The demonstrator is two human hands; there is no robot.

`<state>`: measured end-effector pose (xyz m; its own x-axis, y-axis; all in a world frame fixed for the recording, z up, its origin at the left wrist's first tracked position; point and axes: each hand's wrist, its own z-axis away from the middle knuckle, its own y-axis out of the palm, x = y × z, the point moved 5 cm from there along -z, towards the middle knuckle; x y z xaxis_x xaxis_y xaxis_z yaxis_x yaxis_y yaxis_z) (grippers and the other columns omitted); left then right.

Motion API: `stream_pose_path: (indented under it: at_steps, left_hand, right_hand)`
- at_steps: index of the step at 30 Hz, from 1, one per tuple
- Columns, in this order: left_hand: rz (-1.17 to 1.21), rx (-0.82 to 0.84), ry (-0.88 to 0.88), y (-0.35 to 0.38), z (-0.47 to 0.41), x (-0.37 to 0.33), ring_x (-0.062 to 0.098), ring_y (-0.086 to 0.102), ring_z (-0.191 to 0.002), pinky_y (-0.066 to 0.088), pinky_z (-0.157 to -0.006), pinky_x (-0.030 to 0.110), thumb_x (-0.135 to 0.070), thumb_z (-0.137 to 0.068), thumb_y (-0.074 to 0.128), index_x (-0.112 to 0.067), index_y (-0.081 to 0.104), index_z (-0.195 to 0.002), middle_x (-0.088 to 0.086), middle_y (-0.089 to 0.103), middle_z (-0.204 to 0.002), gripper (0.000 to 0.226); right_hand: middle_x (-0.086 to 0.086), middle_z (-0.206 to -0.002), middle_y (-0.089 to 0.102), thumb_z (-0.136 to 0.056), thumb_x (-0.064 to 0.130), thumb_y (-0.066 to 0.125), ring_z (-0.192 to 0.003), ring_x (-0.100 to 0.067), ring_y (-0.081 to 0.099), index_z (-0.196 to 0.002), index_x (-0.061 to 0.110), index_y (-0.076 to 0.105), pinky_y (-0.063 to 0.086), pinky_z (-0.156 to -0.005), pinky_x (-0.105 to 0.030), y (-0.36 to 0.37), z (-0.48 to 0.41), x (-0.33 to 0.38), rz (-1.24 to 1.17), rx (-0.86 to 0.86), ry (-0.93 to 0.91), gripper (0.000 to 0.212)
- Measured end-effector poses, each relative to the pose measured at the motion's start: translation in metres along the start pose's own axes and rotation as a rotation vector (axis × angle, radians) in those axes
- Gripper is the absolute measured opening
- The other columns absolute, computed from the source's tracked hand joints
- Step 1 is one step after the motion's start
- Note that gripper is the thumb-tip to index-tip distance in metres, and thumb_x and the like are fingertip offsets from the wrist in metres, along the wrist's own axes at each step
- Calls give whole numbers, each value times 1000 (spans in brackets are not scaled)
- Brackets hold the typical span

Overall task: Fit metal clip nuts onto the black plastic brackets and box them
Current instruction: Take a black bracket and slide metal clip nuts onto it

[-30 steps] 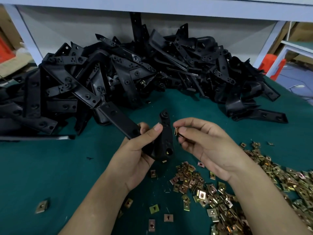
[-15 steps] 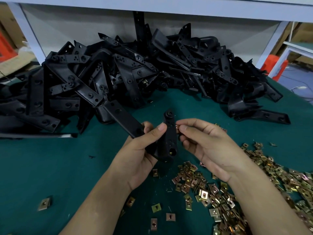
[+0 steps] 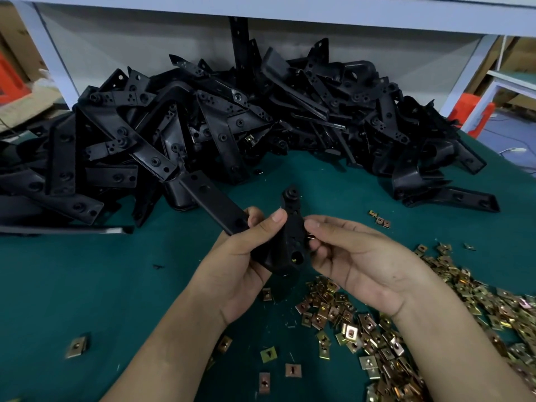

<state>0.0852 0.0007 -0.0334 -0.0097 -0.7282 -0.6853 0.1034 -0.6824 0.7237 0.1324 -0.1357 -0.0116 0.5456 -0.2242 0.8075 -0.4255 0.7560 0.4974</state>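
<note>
My left hand (image 3: pixel 246 256) grips a black plastic bracket (image 3: pixel 293 236) above the green table, thumb across its front; one arm of it points up, the other runs off to the upper left. My right hand (image 3: pixel 356 256) pinches a small metal clip nut (image 3: pixel 310 235) against the bracket's right edge; the nut is mostly hidden by my fingertips. A brass glint shows in a hole near the bracket's lower end. Loose clip nuts (image 3: pixel 362 326) lie in a heap under my right hand and wrist.
A large pile of black brackets (image 3: pixel 232 126) fills the back of the green table (image 3: pixel 87 285). Single nuts (image 3: pixel 77 346) lie scattered at the front. A white shelf frame (image 3: pixel 261 7) runs overhead. Orange objects (image 3: pixel 475 111) stand past the right edge.
My right hand has brought the clip nut from just right of the bracket up against its edge. The bracket stays in my left hand, held slightly lower.
</note>
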Motion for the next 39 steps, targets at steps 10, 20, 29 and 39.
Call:
stream_pose_path:
  at_steps: [10,20,29,39]
  left_hand:
    - [36,-62,-6,-3,0,-1,16,73,-89,59,-71,25,-14,-77,77,-24,49,-66,3,72,-92,32]
    - [25,-10,-11,-1,0,0,18,73,-86,59,-68,26,-10,-84,75,-21,47,-70,6,71,-92,33]
    - [40,10,-36,-1,0,-1,16,73,-86,59,-69,26,-14,-74,81,-22,48,-68,3,70,-88,34]
    - [8,52,-15,-1,1,-4,14,73,-78,59,-63,26,-13,-77,78,-23,45,-71,0,70,-81,34]
  right_hand:
    - [-6,-83,70,-73,8,73,-62,-7,63,-89,11,80,53,-55,-16,-5,-3,3,-113,-15,-8,17]
    - [-3,-78,70,-67,9,75,-60,-5,60,-85,12,80,51,-55,-16,-4,-1,6,2,-58,-89,19]
    - [-2,-76,71,-65,12,75,-61,-5,59,-81,12,79,51,-57,-15,-4,2,10,89,-118,-164,16]
    - [-2,-76,71,-68,12,75,-60,-4,59,-85,11,77,52,-56,-15,-5,3,11,94,-89,-158,17]
